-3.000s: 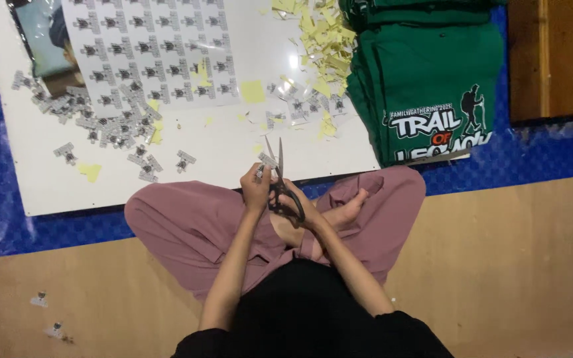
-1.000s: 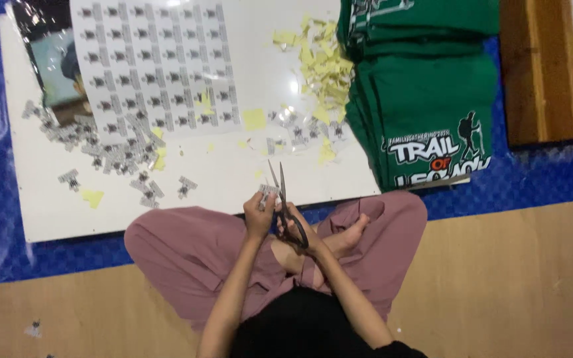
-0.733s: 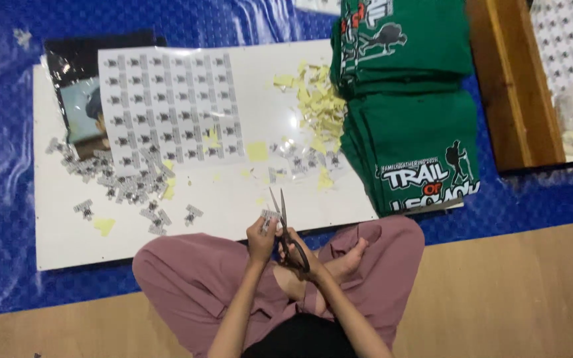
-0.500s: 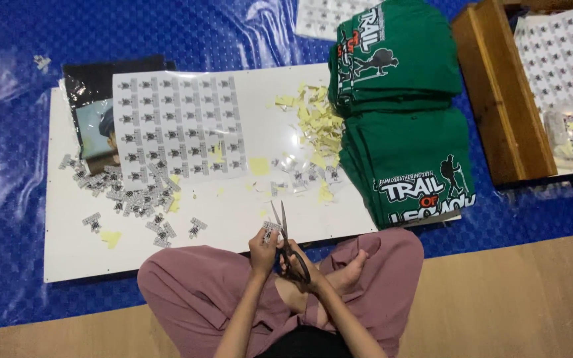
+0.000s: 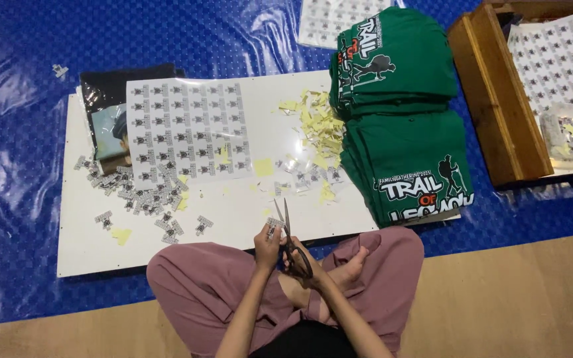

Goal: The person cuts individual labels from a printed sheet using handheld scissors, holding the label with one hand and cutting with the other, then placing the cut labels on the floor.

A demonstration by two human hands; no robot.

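Two hands meet over the lap: the right hand (image 5: pixel 306 265) grips scissors (image 5: pixel 290 235), blades pointing toward the white board (image 5: pixel 233 212), while the left hand (image 5: pixel 268 246) pinches a small printed label (image 5: pixel 274 226) just beside the blades.

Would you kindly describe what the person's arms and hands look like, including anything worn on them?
Both forearms are bare, with no sleeves, gloves, watch or bracelets visible. The left hand and right hand appear free of rings, though they are small in this view. Dark clothing shows at the bottom edge.

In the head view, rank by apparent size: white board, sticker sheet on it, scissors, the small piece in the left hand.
1. White board
2. Sticker sheet
3. Scissors
4. Small cut piece in the left hand
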